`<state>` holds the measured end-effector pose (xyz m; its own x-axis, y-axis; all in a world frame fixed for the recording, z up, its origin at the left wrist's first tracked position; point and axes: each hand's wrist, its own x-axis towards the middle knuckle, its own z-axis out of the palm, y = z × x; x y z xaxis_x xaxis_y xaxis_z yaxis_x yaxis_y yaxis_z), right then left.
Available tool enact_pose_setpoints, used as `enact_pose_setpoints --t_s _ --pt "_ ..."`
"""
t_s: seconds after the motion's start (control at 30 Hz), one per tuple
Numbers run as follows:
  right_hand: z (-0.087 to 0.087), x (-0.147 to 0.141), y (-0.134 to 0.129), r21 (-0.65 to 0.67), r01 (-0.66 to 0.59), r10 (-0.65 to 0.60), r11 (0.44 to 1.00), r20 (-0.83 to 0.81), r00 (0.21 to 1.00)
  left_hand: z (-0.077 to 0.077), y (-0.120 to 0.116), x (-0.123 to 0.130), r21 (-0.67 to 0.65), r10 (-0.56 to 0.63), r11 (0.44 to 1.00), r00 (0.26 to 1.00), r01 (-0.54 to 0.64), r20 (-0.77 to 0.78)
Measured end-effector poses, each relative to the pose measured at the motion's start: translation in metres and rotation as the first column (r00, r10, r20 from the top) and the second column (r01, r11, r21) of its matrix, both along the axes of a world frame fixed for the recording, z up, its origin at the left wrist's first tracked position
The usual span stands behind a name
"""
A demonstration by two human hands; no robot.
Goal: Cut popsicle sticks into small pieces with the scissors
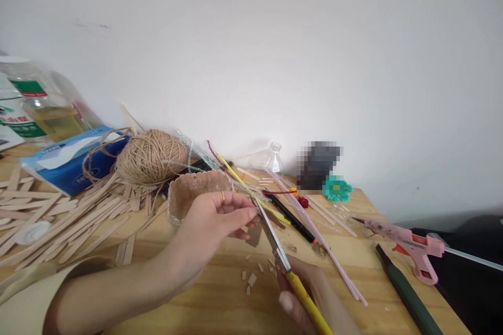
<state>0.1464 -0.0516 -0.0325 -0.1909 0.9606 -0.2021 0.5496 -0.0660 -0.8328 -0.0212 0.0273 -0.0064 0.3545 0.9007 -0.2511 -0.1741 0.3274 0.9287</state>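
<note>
My left hand (214,227) pinches a small brown cardboard piece (254,234) between thumb and fingers, just in front of a small round container walled with wooden sticks (196,188). My right hand (314,298) grips yellow-handled scissors (281,254). Their blades point up and left, and the tips meet the cardboard piece beside my left fingertips. Small cut scraps (251,278) lie on the wooden table (220,303) below the blades.
A jute twine ball (151,157), a blue tissue pack (68,159) and many wooden sticks (58,220) lie at the left. Pipe cleaners and straws (306,220), a teal flower (337,189), a pink glue gun (408,246) and a dark green stick (406,296) lie at the right.
</note>
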Motion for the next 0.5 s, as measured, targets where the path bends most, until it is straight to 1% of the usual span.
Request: enact_pose_setpoints --t_s 0.1,0.23,0.5 --pt "-0.0044 0.0017 0.0 0.008 -0.015 0.015 1.0 -0.019 1.0 -0.0009 -0.0007 0.0005 -0.003 0.009 1.0 1.0 -0.009 0.019" --pt "-0.0091 0.0028 -0.001 0.008 0.003 -0.003 1.0 -0.029 1.0 -0.0011 -0.0019 0.0003 -0.004 0.001 1.0 0.999 -0.001 0.04" --pt "-0.0095 0.002 -0.0036 0.061 0.017 -0.016 0.998 -0.012 1.0 0.0009 -0.0025 0.0021 -0.012 -0.001 1.0 0.999 0.001 0.033"
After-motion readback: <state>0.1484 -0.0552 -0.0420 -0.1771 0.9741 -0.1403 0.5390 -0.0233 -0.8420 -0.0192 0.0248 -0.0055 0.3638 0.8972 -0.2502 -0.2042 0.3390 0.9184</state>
